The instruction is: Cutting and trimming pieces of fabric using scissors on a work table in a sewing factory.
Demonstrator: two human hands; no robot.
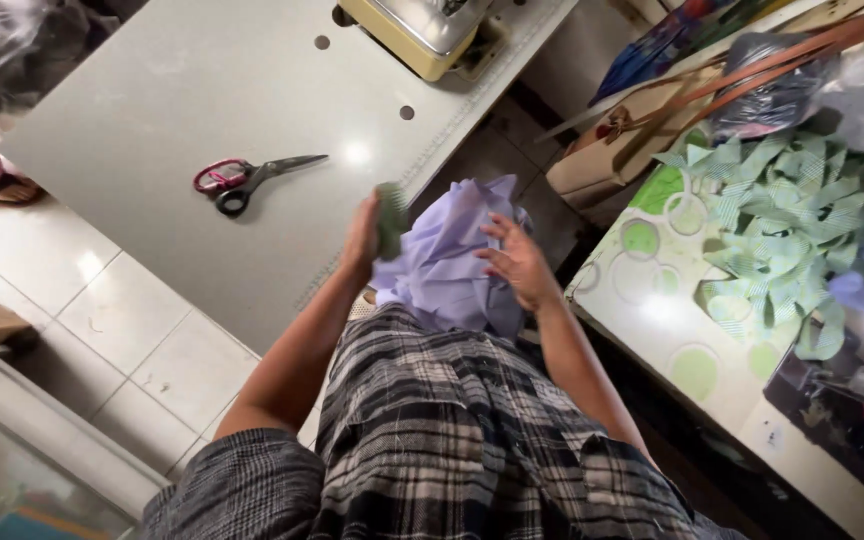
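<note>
My left hand (367, 232) is closed around a small green piece of fabric (390, 218), held up at the edge of the grey sewing table (172, 120). My right hand (517, 262) rests with spread fingers on a crumpled lilac cloth (447, 265) that lies on my lap, over my black-and-white plaid garment (452, 440). The two hands are on either side of the lilac cloth.
Scissors with red-wrapped handles (242, 178) lie on the grey table, and a cream sewing machine (422, 30) stands at its far end. To the right, a table with a green-circle cover (652, 290) holds a heap of green-patterned fabric pieces (782, 225). White floor tiles (102, 320) lie left.
</note>
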